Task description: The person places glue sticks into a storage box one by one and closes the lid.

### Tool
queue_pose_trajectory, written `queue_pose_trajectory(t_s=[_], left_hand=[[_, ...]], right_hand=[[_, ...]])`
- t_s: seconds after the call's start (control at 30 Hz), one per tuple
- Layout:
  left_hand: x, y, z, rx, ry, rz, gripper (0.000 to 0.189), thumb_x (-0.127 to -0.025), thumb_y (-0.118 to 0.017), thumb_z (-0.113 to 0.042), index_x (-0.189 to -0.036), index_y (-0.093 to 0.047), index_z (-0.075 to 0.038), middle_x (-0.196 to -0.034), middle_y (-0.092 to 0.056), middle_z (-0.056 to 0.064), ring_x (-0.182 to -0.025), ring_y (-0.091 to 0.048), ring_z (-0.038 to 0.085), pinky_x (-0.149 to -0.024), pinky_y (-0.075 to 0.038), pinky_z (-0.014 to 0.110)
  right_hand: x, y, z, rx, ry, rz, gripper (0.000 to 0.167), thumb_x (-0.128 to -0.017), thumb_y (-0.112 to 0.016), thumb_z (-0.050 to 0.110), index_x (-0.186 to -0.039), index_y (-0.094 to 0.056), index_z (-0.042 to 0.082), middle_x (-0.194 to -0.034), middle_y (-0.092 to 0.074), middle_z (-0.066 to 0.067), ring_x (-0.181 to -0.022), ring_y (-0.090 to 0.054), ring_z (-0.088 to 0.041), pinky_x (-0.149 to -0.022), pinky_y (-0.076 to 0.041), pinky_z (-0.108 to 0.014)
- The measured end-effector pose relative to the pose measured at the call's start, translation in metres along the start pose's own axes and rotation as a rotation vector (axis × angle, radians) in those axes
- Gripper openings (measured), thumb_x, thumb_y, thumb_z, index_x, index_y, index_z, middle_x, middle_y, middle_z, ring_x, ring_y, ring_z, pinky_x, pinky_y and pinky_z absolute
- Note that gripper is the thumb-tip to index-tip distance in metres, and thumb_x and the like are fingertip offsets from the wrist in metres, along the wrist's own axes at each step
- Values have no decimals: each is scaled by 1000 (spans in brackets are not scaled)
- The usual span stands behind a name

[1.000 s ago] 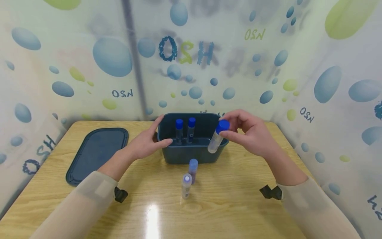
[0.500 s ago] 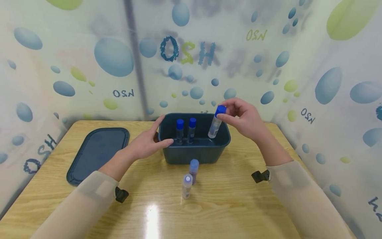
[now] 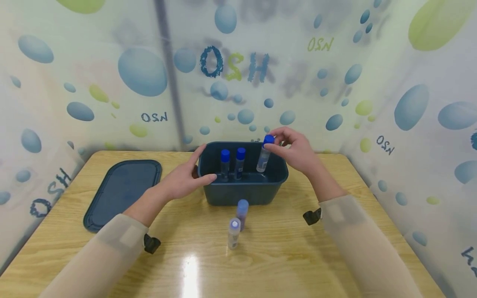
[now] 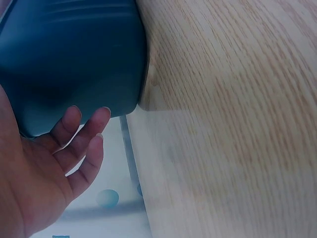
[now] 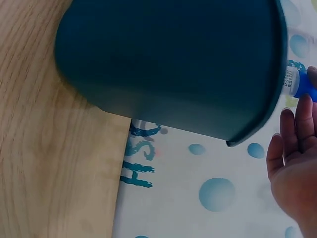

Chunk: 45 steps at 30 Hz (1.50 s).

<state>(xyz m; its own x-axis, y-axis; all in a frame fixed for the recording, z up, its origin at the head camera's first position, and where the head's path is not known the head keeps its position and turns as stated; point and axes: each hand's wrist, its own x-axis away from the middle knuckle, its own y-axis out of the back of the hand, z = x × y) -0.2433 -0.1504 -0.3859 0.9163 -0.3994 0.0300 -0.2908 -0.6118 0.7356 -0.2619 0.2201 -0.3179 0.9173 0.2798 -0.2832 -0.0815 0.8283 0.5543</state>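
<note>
A clear, labelled tube with a blue cap [image 3: 263, 159] is pinched at its cap by my right hand [image 3: 294, 150], tilted slightly inside the dark blue bin [image 3: 238, 193]. The tube's blue cap [image 5: 304, 85] also shows in the right wrist view, above the bin's rim. At the bin's left end rests my left hand [image 3: 182, 180], index finger along the side rim and thumb over the front rim. Its other fingers [image 4: 84, 144] lie loosely bent by the outer wall. Two similar tubes, one left [image 3: 225, 164] and one right [image 3: 239, 163], stand upright in the bin.
A frosted tube [image 3: 233, 234] stands on the wooden table [image 3: 290, 256] before the bin, with a pale purple-blue tube [image 3: 242, 214] just behind it. A dark blue lid [image 3: 123, 192] lies flat at the left. Patterned curtains [image 3: 305, 91] hang behind the table.
My right hand has carried the blue-capped tube from over the bin's front right rim inward and left, down inside the bin. The left hand has stayed at the bin's left end.
</note>
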Motion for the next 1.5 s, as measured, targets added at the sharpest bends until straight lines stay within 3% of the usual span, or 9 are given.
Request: queue_pose_trajectory(t_s=[0.27, 0.7, 0.93, 1.1, 1.2, 1.37, 1.5], left_hand=[[0, -1, 0, -1, 0, -2, 105, -102, -65, -70, -177, 4, -43, -77, -58, 6, -66, -53, 25, -63, -44, 39], [1, 0, 0, -6, 4, 1, 106, -102, -64, -72, -177, 5, -43, -77, -57, 6, -65, -52, 25, -62, -42, 39], [1, -1, 0, -11, 2, -3, 106, -102, -64, -71, -177, 5, -42, -77, -57, 6, -66, -52, 24, -63, -42, 39], [1, -1, -1, -3, 7, 1, 106, -102, -64, -71, -177, 4, -42, -78, -57, 7, -67, -53, 25, -63, -42, 39], [1, 0, 0, -1, 9, -1, 105, -102, -64, -71, -177, 4, -42, -79, -57, 7, -67, -53, 25, -63, -43, 39], [0, 0, 0, 2, 7, -1, 105, -102, -65, -71, -177, 4, -42, -78, -57, 7, -67, -53, 25, -63, -43, 39], [0, 0, 0, 3, 8, -1, 105, -102, -65, -71, -177, 4, -43, -78, -57, 7, -66, -52, 25, -63, -43, 39]], right_hand=[[-7, -8, -13, 22, -47, 3, 32, -103, -80, 30, -129, -71, 12, -103, -65, -5, -115, -58, -27, -102, -47, -48], [-19, -15, -25, 125, -54, 64, 34, -104, -79, 33, -131, -74, 14, -106, -70, -7, -119, -63, -28, -107, -46, -51], [-26, -17, -30, 168, -52, 95, 35, -103, -80, 30, -132, -76, 12, -108, -74, -9, -112, -66, -28, -99, -48, -48], [-27, -19, -32, 206, -55, 112, 33, -103, -80, 32, -131, -76, 15, -107, -76, -6, -116, -65, -26, -105, -49, -52], [-27, -20, -32, 233, -49, 122, 33, -103, -80, 33, -131, -76, 15, -108, -76, -6, -125, -61, -29, -117, -41, -59], [-26, -22, -32, 297, -59, 136, 35, -103, -79, 36, -132, -76, 16, -112, -74, -5, -140, -49, -32, -130, -15, -68], [-28, -24, -34, 338, -71, 153, 35, -103, -79, 38, -132, -76, 18, -113, -74, -3, -140, -49, -32, -129, -13, -66]])
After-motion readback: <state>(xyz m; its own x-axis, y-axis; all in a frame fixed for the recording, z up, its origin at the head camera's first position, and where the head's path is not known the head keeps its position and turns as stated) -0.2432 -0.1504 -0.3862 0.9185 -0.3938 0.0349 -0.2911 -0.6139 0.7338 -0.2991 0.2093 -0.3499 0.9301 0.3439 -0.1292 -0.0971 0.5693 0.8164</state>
